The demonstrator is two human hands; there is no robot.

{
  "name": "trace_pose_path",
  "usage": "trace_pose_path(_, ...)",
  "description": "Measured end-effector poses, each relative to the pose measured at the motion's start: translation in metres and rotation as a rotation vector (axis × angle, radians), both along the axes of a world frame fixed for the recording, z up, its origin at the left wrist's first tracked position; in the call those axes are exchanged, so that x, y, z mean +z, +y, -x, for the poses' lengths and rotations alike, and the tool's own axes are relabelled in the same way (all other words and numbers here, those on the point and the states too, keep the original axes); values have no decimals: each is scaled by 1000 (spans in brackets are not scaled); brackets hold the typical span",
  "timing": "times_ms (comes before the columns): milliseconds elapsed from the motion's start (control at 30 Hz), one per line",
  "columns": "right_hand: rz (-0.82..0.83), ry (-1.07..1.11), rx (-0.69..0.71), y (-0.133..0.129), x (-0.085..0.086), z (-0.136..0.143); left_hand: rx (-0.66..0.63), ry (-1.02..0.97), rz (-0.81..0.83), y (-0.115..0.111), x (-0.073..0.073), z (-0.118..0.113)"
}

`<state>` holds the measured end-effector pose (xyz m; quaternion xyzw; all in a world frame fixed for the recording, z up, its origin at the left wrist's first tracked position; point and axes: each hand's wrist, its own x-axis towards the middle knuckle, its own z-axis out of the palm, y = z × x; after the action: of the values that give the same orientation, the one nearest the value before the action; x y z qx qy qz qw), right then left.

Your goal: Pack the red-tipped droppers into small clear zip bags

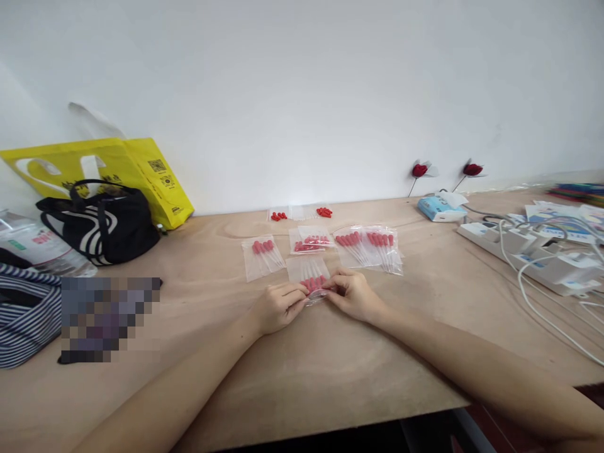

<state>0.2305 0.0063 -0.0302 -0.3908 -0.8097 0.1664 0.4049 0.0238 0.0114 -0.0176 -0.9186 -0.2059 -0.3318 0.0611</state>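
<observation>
Between both hands is a clear zip bag (307,267) holding several thin white sticks with red tips, the tips toward me. My left hand (281,307) pinches the near left corner of its mouth. My right hand (353,294) pinches the near right corner. Just beyond lie more such bags: one to the left (265,258), a stacked pair in the middle (309,240), and overlapping ones on the right (370,248). Farther back, near the wall, are two small groups of red-tipped sticks, a left group (279,216) and a right group (324,212).
A yellow bag (155,182), a black bag (125,226), a large plastic bottle (42,248) and striped cloth (28,314) occupy the left side. On the right are a tissue pack (441,209), white power strips (533,255) with loose cables, and two red flowers against the wall.
</observation>
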Motion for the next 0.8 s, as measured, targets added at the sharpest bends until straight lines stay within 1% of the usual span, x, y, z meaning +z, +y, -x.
trace_pose_path(67, -48, -33, -22, 2, -2, 0, -4, 2, 4, 0, 0, -1)
trace_pose_path(133, -52, -62, -54, 4, -4, -1, -7, 4, 14, 0, 0, -1)
trace_pose_path(233, 23, -85, -99, 6, -6, 0, -12, 11, 43, 1, 0, -1)
trace_pose_path(300, 58, -101, -104, 5, -6, 0, -18, 18, 55, 3, 1, 3)
trace_pose_path(367, 55, -113, -60, 4, -4, -3, -31, 42, 43, 5, 3, 9)
trace_pose_path(433, 32, -133, 38, 3, -1, -9, -40, 76, 1, 6, 6, 16)
trace_pose_path(500, -5, -166, 130, 3, 1, -17, -44, 105, -80, 7, 8, 22)
trace_pose_path(567, -83, -222, 169, 5, 2, -24, -49, 121, -185, 7, 8, 25)
trace_pose_path(667, -312, -335, 141, 12, 0, -30, -43, 118, -302, 7, 5, 25)
trace_pose_path(733, -488, -410, 118, 17, -1, -28, -28, 103, -304, 8, 3, 25)
trace_pose_path(800, -625, -469, 124, 21, -1, -25, -15, 84, -270, 8, 2, 25)
